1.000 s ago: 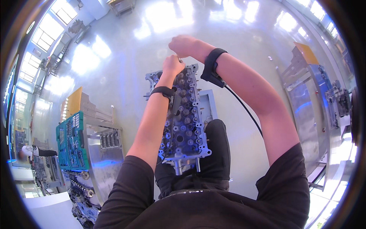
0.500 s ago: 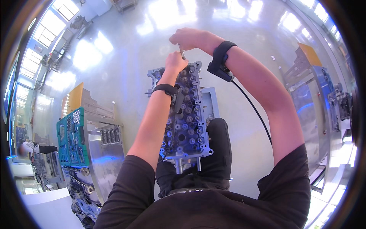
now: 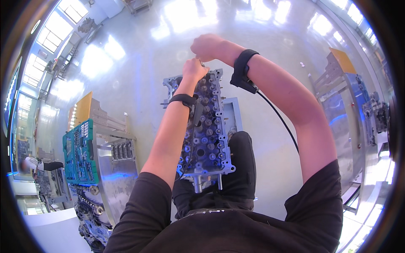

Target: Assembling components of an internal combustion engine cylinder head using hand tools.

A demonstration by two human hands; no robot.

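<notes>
A grey metal engine cylinder head with several valve springs reaches lengthwise from my lap toward the far side. Over its far end my left hand is closed around a slim metal tool, only a short piece of which shows beside the fingers. Just above and to the right, my right hand forms a fist at the tool's upper end, its palm side hidden. The tool's kind and its lower end cannot be made out. Black bands sit on both wrists.
A green socket set case stands open on a metal bench at left, with engine parts below it. A grey stand shows right of the cylinder head. Another metal bench is at right. A cable trails from the right wrist band.
My right hand has come down and slightly right, closer to my left hand, so less of the metal tool shows between them. The left hand has barely moved.
</notes>
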